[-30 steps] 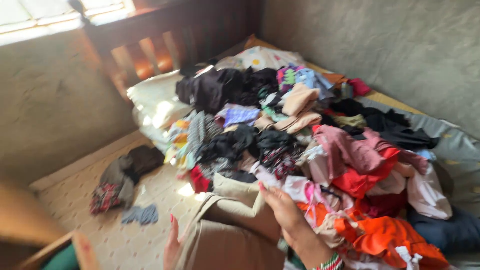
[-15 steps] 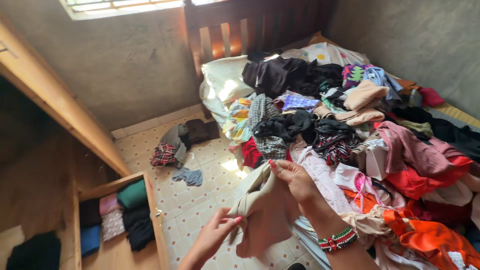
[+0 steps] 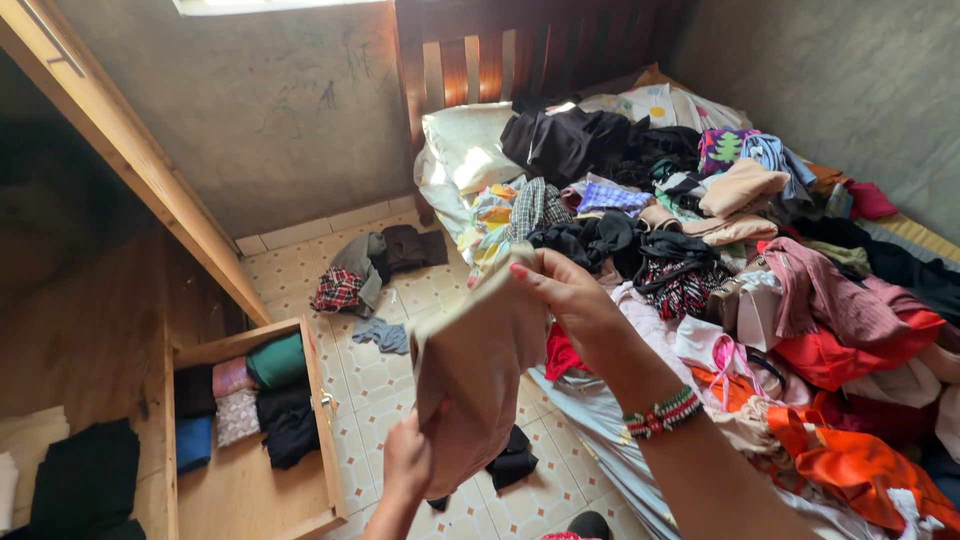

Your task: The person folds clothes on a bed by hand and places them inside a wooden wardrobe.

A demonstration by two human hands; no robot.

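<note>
Beige garment held up in the air just off the near edge of the bed, over the tiled floor. Right hand pinched shut on its upper corner, thumb and fingers closed on the cloth; beaded bracelet on that wrist. Left hand below, clamped on the lower edge of the same garment. Both hands apart, one high toward the bed, one low and farther from it.

Heaped across the bed: mixed clothes, with black, pink, red and orange pieces among them. White pillow at the bed's wooden headboard. On the floor beside the bed, a small heap with a plaid piece, a grey scrap and a dark item. Farther from the bed, an open wooden drawer with folded clothes inside.
</note>
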